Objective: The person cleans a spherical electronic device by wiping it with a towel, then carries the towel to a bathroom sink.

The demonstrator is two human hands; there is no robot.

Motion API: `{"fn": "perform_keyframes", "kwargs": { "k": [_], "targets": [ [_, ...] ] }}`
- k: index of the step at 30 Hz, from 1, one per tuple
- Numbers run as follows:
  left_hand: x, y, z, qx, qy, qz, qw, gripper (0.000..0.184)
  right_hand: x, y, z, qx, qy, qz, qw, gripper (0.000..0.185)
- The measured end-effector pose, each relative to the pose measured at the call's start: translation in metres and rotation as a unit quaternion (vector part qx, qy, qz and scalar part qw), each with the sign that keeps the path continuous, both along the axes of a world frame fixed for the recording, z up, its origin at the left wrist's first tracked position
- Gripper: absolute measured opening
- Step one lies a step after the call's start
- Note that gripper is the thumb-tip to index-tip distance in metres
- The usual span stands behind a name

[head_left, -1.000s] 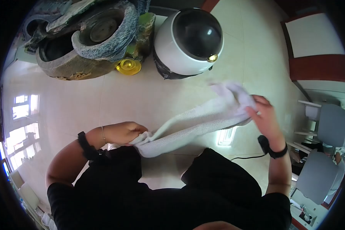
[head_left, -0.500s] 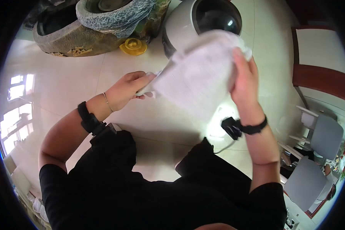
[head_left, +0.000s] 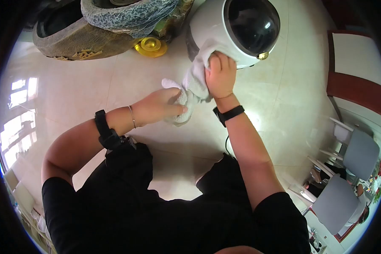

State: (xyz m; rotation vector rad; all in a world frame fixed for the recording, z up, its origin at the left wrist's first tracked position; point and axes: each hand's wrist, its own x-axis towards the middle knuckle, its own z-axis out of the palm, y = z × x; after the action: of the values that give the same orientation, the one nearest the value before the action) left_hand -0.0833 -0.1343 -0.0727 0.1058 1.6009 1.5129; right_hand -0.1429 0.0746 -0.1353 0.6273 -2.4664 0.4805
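A white cloth (head_left: pixel 194 80) is bunched and twisted between my two hands. My left hand (head_left: pixel 161 106) grips its lower end, the fingers slightly blurred. My right hand (head_left: pixel 221 75) is closed around the upper part, with a fold of cloth hanging over its far side. That hand and the cloth are right in front of a white rounded appliance (head_left: pixel 213 25) with a dark glossy dome (head_left: pixel 254 27). Whether the cloth touches the appliance I cannot tell.
To the far left stands a stone-like basin (head_left: pixel 67 42) with a rough grey upper bowl (head_left: pixel 127 19). A shiny gold ingot ornament (head_left: pixel 151 46) sits beside it on the tiled floor (head_left: pixel 148 72). Grey chairs (head_left: pixel 336 203) are at the right, near a red-brown wooden frame (head_left: pixel 355 86).
The cloth was spread wide between my hands and is now gathered into a twisted bundle. My right hand has moved left, closer to my left hand.
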Motion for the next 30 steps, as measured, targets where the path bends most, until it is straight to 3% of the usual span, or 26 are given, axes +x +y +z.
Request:
{"fn": "perform_keyframes", "kwargs": {
  "k": [5,7,8,9,11,13,14,16,17,18,19,20,21,23,25,27,29,30],
  "targets": [
    [0.006,-0.006,-0.012,-0.033,0.008,-0.032,0.999,0.022,0.022,0.002,-0.041,0.013,-0.094,-0.026,0.995,0.024],
    [0.009,-0.011,-0.013,-0.054,0.010,-0.047,0.997,0.028,0.029,0.007,-0.060,-0.022,-0.227,-0.054,0.972,0.025],
    [0.011,-0.013,-0.011,-0.024,0.002,-0.063,0.998,0.028,0.031,0.007,-0.059,-0.065,-0.326,-0.085,0.939,0.024],
    [0.015,-0.014,-0.008,0.007,-0.007,-0.080,0.997,0.028,0.036,0.011,-0.055,-0.066,-0.328,-0.085,0.939,0.024],
    [0.014,-0.014,0.007,0.035,0.015,-0.110,0.993,0.027,0.045,0.018,-0.035,-0.317,-0.481,-0.055,0.816,0.025],
    [0.007,-0.011,0.033,0.107,-0.016,-0.265,0.958,0.020,0.045,0.016,-0.010,-0.327,-0.461,-0.046,0.824,0.020],
    [0.005,-0.008,0.035,0.140,-0.028,-0.327,0.934,0.023,0.044,0.017,0.001,-0.358,-0.486,0.002,0.798,0.020],
    [0.007,-0.003,0.038,0.142,-0.009,-0.309,0.940,0.022,0.044,0.014,0.030,-0.377,-0.530,0.059,0.757,0.021],
    [0.008,0.000,0.039,0.148,0.011,-0.297,0.943,0.020,0.044,0.009,0.048,-0.377,-0.533,0.062,0.755,0.021],
    [0.008,0.002,0.049,0.099,0.108,-0.168,0.975,0.017,0.044,0.006,0.066,-0.322,-0.525,0.101,0.781,0.020],
    [0.002,0.005,0.061,-0.033,0.197,-0.132,0.971,0.018,0.044,0.005,0.075,-0.265,-0.512,0.139,0.805,0.019],
    [-0.001,0.006,0.054,-0.030,0.400,-0.034,0.916,0.018,0.046,0.006,0.077,-0.208,-0.502,0.156,0.825,0.020],
    [-0.004,0.008,0.050,-0.025,0.582,0.066,0.810,0.019,0.047,0.004,0.082,-0.211,-0.500,0.156,0.825,0.020],
    [-0.006,0.005,0.052,-0.048,0.603,0.030,0.795,0.020,0.049,-0.001,0.102,-0.138,-0.452,0.205,0.857,0.020],
    [-0.005,0.005,0.053,-0.065,0.624,-0.008,0.778,0.022,0.047,0.001,0.130,-0.116,-0.464,0.201,0.855,0.019],
    [0.002,0.007,0.047,-0.028,0.374,-0.034,0.926,0.022,0.048,0.008,0.144,-0.094,-0.457,0.201,0.861,0.015],
    [0.002,0.008,0.046,-0.016,0.385,-0.065,0.920,0.025,0.048,0.010,0.152,-0.107,-0.423,0.178,0.882,0.012],
    [0.005,0.008,0.040,-0.056,0.365,-0.076,0.926,0.027,0.048,0.009,0.156,-0.151,-0.352,0.182,0.906,0.010]
  ]
}}
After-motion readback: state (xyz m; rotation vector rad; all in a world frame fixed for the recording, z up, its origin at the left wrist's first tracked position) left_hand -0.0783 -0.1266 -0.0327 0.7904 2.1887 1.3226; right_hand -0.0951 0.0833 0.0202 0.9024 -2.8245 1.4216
